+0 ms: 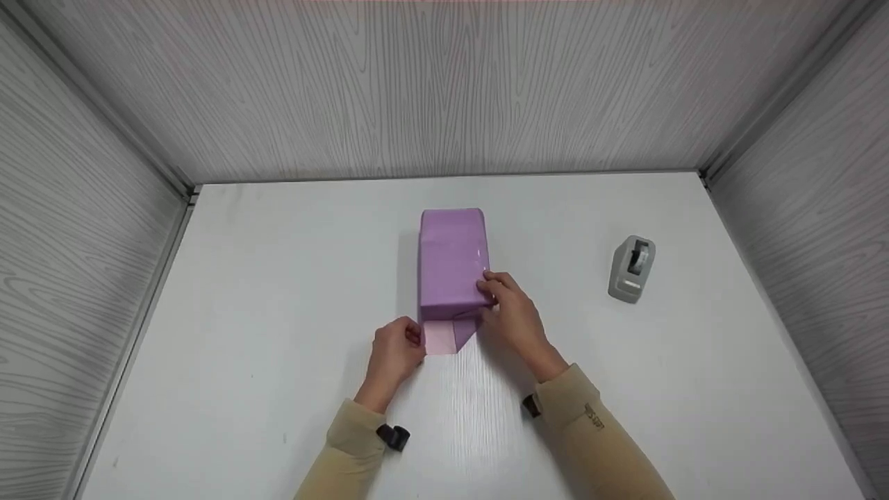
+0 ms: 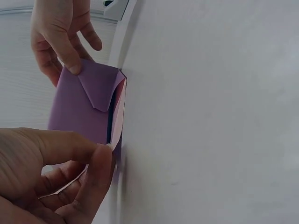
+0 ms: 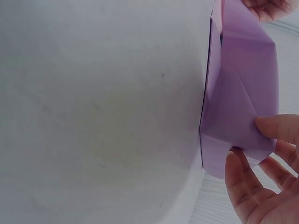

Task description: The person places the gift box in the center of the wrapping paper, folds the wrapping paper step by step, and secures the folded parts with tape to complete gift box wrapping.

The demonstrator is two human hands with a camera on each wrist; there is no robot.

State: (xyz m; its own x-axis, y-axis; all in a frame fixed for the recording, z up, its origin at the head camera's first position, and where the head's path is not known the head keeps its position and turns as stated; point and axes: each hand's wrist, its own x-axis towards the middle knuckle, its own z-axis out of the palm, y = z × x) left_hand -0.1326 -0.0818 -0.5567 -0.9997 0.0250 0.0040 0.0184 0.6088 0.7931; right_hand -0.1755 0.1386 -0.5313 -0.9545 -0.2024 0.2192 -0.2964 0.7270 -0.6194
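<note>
A box in purple wrapping paper [image 1: 455,260] lies lengthwise at mid-table. At its near end a paper flap [image 1: 439,337] sticks out toward me, its pale pink inner side up. My left hand [image 1: 396,354] pinches the flap's left edge between thumb and forefinger, seen closely in the left wrist view. The right hand [image 1: 515,316] grips the box's near right corner. In the right wrist view, its thumb [image 3: 280,127] presses the folded paper on the end face, and the other fingers bend around the corner. A dark strip shows inside the fold in the left wrist view.
A grey tape dispenser [image 1: 632,269] with a roll stands on the right of the white table [image 1: 278,278]. Grey wood-grain panels [image 1: 444,90] enclose the table at the back and both sides.
</note>
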